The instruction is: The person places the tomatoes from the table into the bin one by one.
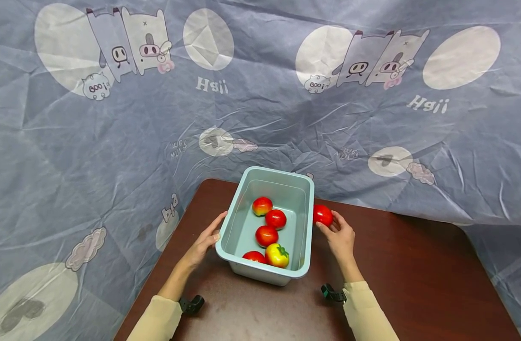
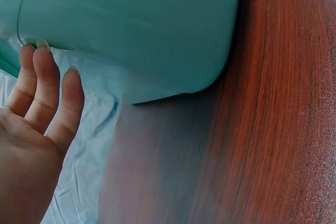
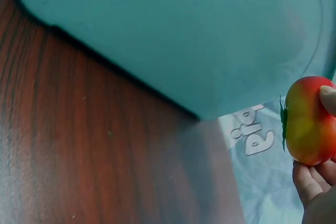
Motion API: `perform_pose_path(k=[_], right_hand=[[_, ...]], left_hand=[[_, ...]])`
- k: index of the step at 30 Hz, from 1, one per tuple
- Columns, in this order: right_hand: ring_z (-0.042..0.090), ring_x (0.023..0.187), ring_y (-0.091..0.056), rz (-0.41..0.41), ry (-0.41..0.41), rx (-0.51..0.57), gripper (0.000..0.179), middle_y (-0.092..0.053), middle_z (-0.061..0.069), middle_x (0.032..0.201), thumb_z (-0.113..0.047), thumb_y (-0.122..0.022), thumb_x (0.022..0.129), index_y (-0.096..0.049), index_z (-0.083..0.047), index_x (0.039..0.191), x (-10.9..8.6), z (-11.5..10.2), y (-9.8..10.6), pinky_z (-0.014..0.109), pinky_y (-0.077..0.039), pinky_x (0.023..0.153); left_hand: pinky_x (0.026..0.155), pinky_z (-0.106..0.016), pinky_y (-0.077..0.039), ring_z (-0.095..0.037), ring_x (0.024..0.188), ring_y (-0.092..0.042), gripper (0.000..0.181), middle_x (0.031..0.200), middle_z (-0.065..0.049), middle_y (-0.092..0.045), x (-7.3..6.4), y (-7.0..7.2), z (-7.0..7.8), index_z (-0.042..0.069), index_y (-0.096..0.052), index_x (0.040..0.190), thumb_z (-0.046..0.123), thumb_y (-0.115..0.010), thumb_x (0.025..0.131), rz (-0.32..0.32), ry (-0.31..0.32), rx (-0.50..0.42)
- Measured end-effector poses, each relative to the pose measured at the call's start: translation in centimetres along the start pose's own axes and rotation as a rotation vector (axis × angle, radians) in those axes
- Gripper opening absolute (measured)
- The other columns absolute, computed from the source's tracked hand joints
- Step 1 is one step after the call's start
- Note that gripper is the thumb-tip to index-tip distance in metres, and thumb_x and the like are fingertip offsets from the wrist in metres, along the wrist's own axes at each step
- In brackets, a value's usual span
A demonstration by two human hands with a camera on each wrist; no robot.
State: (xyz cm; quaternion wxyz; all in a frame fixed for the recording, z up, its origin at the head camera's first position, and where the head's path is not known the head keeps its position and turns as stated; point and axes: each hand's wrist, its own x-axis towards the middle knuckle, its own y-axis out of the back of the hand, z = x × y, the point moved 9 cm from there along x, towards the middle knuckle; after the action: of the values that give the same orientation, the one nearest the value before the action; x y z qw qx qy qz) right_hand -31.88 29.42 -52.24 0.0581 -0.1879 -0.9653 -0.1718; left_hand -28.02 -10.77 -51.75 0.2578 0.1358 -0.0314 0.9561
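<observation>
A light blue-green plastic bin point(image 1: 269, 271) stands on the table, with several red tomatoes point(image 1: 266, 236) and a yellow-red one with a green leafy top point(image 1: 277, 255) inside. At the bin's left side, my left hand point(image 1: 201, 245) has its thumb at the rim and its fingers against the outer wall. The left wrist view shows those fingertips point(image 2: 46, 59) right at the wall. My right hand point(image 1: 340, 237) grips a tomato point(image 1: 323, 215) between thumb and fingers, just outside the bin's right rim. In the right wrist view this tomato point(image 3: 307, 124) shows red and yellow skin and green leaves.
The dark brown wooden table point(image 1: 414, 274) extends to the right of the bin and in front of it. Behind and to the left hangs a wrinkled grey-blue cloth point(image 1: 260, 118) with cartoon prints, close to the table's back edge.
</observation>
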Motion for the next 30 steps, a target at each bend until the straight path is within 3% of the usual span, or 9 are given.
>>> perform_pose_path(k=[6, 12, 16, 20, 27, 30], right_hand=[[0.036, 0.114, -0.062, 0.037, -0.025, 0.035, 0.065, -0.059, 0.021, 0.132, -0.023, -0.080, 0.080, -0.054, -0.004, 0.137, -0.6, -1.3, 0.8, 0.021, -0.047, 0.088], [0.019, 0.104, -0.064, 0.108, -0.027, 0.085, 0.062, -0.062, 0.017, 0.128, -0.022, -0.081, 0.079, -0.058, -0.007, 0.134, -0.9, -2.8, 1.8, 0.012, -0.047, 0.085], [0.010, 0.100, -0.063, 0.133, 0.011, 0.112, 0.062, -0.062, 0.016, 0.129, -0.020, -0.082, 0.078, -0.059, -0.008, 0.134, -1.1, -4.1, 2.2, 0.016, -0.048, 0.087], [0.017, 0.105, -0.063, 0.140, 0.074, 0.092, 0.061, -0.062, 0.019, 0.129, -0.012, -0.081, 0.077, -0.058, -0.003, 0.133, -1.8, -6.4, 2.5, 0.026, -0.047, 0.091], [0.005, 0.102, -0.061, 0.168, 0.132, 0.103, 0.060, -0.064, 0.012, 0.127, -0.013, -0.083, 0.075, -0.061, -0.009, 0.131, -2.0, -6.6, 2.6, 0.016, -0.048, 0.089], [0.007, 0.104, -0.062, 0.151, 0.145, 0.107, 0.061, -0.063, 0.012, 0.129, -0.010, -0.082, 0.076, -0.060, -0.007, 0.132, -2.5, -8.0, 2.5, 0.020, -0.048, 0.090]], left_hand=[[0.082, -0.030, -0.050, -0.016, 0.113, -0.059, 0.064, 0.138, -0.002, -0.054, 0.0, -0.1, 0.3, 0.015, -0.015, 0.158, 0.015, -0.035, 0.096, 0.002, -0.008, -0.001], [0.085, -0.031, -0.050, -0.025, 0.117, -0.058, 0.065, 0.138, -0.005, -0.054, -0.1, 0.0, -0.2, 0.017, -0.017, 0.157, 0.017, -0.037, 0.095, 0.015, 0.013, 0.005], [0.088, -0.032, -0.049, -0.029, 0.121, -0.056, 0.065, 0.139, -0.009, -0.053, -0.1, 0.1, -0.4, 0.016, -0.016, 0.157, 0.017, -0.036, 0.095, 0.016, 0.013, 0.004], [0.089, -0.033, -0.049, -0.030, 0.123, -0.055, 0.065, 0.140, -0.006, -0.053, -0.1, 0.0, -0.4, 0.016, -0.016, 0.158, 0.020, -0.037, 0.096, 0.021, 0.025, 0.005], [0.088, -0.033, -0.049, -0.033, 0.122, -0.055, 0.066, 0.138, -0.004, -0.054, -0.1, -0.1, -0.3, 0.013, -0.014, 0.158, 0.021, -0.037, 0.097, 0.015, 0.032, -0.010], [0.089, -0.033, -0.049, -0.031, 0.123, -0.055, 0.066, 0.139, -0.004, -0.053, -0.1, 0.0, -0.4, 0.014, -0.013, 0.158, 0.021, -0.037, 0.097, 0.015, 0.033, -0.011]])
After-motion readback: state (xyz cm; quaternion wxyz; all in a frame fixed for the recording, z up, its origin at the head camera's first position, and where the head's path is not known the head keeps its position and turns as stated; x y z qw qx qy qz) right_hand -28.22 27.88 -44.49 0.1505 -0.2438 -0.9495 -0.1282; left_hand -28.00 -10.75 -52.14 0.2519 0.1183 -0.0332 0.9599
